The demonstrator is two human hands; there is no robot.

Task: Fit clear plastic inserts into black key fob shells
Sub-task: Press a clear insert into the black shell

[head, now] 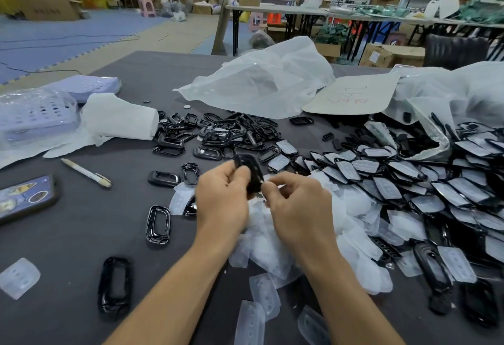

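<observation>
My left hand [222, 200] and my right hand [296, 205] are raised together over the table, both gripping one black key fob shell [252, 171] between them. The shell is blurred and partly hidden by my fingers, and whether an insert sits in it I cannot tell. Under my hands lies a heap of clear plastic inserts [275, 246]. Empty black shells [218, 134] are piled at the middle back, and several lie loose at the left, such as a shell [158, 223]. Shells with inserts fitted [409, 189] spread in overlapping rows at the right.
A phone [26, 198] and a pen [86, 172] lie at the left on the dark table [81, 235]. A paper roll [120, 119] and lilac trays [35, 115] stand at the back left. Plastic bags [261, 82] and a cardboard label [351, 95] sit behind.
</observation>
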